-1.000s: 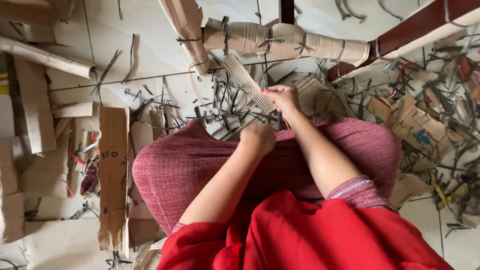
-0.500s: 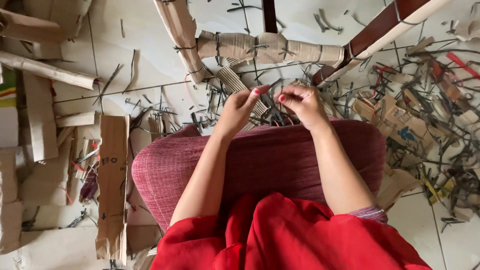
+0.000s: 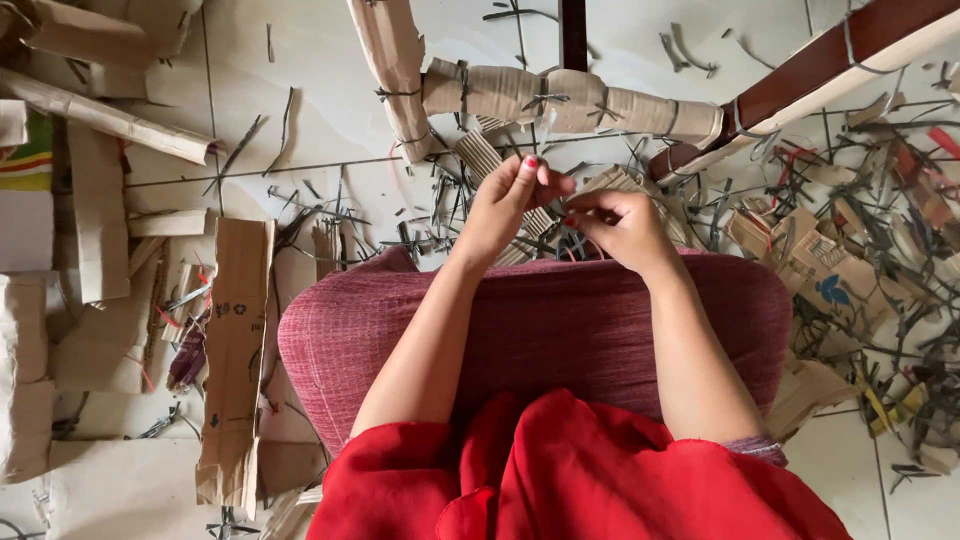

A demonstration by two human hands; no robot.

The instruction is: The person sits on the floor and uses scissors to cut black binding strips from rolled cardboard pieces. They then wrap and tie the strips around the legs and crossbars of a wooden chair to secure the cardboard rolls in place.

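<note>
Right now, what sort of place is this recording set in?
Probably a home or small workshop floor used for handwork with cardboard. Torn cardboard strips and dark cut scraps litter the pale tiled floor, and a cardboard-wrapped frame lies ahead of the person's hands.

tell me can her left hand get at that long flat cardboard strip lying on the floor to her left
Probably yes: the left hand is raised over her lap, and nothing stands between it and the cardboard strip beside her knee.
</note>
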